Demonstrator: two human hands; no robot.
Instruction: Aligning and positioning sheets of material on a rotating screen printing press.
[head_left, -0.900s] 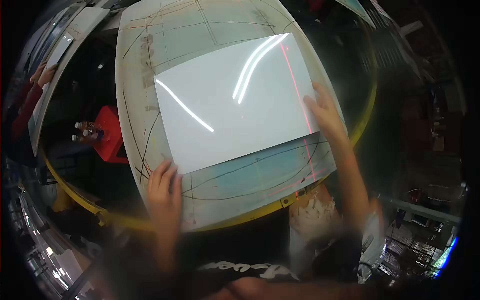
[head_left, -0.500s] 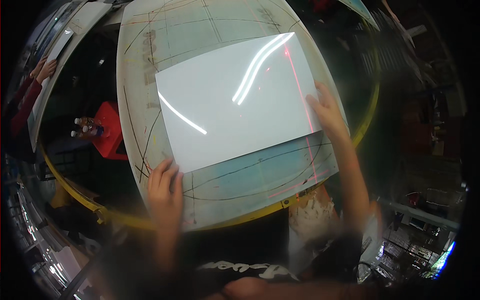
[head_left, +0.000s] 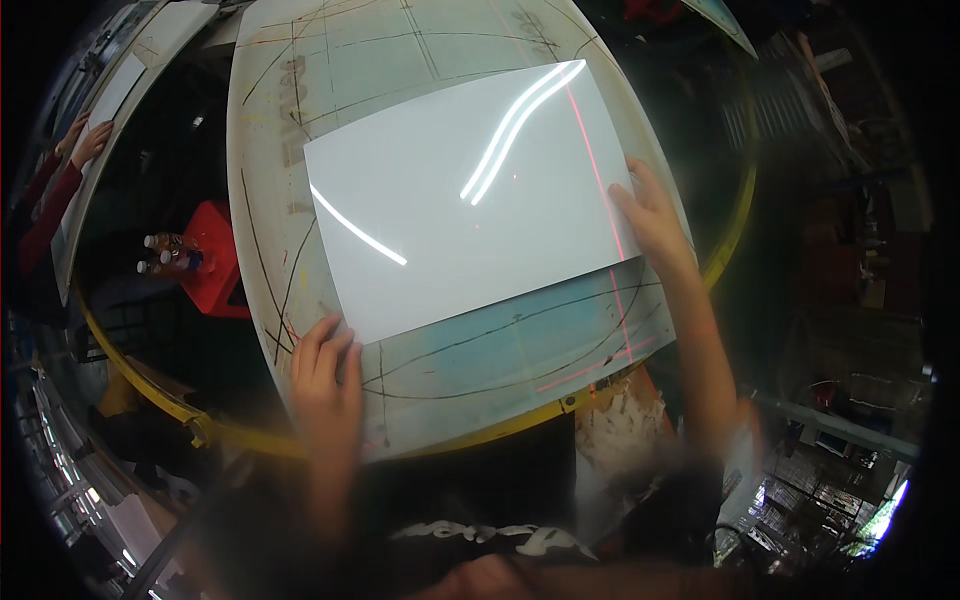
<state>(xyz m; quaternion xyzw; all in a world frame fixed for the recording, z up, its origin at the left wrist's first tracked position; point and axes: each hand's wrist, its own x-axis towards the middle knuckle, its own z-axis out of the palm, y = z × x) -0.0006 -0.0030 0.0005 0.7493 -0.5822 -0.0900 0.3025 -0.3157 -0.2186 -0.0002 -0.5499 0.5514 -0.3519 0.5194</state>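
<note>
A glossy white sheet [head_left: 430, 240] lies slightly askew on a pale, line-marked desk [head_left: 460, 350], with a bare hand at either side.
From where I stand, the left hand [head_left: 326, 375] is palm down at the sheet's near left corner, its fingers loosely extended, not closed around anything; the right hand [head_left: 655, 222] has its thumb by the right edge and its fingers along it, though I can't tell whether it pinches the sheet or only steadies it. A red light line [head_left: 592, 155] runs down the sheet's right part and on over the desk. A yellow rail [head_left: 515, 424] curves beneath; to the left, bottles [head_left: 172, 256] stand by a red stool [head_left: 212, 265], and beyond, a co-worker's hands [head_left: 92, 143] are at another surface.
</note>
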